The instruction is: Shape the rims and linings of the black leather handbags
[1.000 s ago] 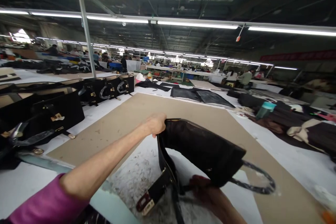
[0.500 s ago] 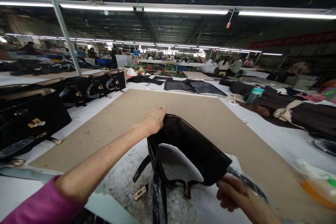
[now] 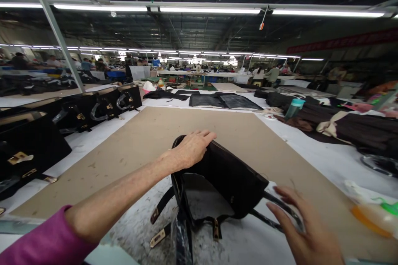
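A black leather handbag (image 3: 230, 178) lies on its side on the white table, its mouth turned towards me, with straps and gold clasps (image 3: 158, 238) hanging at the front. My left hand (image 3: 192, 149) rests on the bag's top far edge, fingers stretched out flat over it. Low at the right, my right hand (image 3: 306, 232) hovers with fingers spread, just beside the bag's wrapped handle (image 3: 281, 211) and holding nothing.
A large brown cardboard sheet (image 3: 199, 128) covers the table beyond the bag. A row of finished black handbags (image 3: 93, 109) stands along the left. Dark leather pieces (image 3: 224, 100), a teal cup (image 3: 294, 108) and fabric heaps lie at the right. An orange-and-white item (image 3: 371, 215) sits near right. People work far behind.
My left hand went from gripping the bag's rim to lying flat on it. My right hand let go of the bag's lower edge and opened. The bag settled lower onto the table.
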`<act>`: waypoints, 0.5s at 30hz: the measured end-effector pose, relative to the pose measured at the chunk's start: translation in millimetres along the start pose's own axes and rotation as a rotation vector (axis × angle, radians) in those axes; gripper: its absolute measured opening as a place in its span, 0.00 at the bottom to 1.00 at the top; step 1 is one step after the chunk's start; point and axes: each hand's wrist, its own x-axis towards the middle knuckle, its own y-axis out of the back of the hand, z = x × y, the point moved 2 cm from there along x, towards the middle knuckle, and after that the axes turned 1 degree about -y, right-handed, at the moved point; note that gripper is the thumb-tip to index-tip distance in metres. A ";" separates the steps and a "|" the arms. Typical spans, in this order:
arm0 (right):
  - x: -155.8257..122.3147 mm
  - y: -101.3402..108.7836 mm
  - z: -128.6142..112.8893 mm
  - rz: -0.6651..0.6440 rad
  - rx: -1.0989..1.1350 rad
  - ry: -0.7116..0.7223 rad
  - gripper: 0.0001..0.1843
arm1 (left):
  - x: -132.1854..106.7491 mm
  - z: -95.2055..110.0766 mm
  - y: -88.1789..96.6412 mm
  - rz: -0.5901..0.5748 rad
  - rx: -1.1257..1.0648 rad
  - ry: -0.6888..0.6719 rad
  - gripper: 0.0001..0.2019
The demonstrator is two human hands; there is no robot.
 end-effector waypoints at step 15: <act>44.8 -11.5 -1.5 -0.171 -0.240 0.168 0.19 | 16.3 -1.6 -3.2 -0.029 0.030 -0.024 0.06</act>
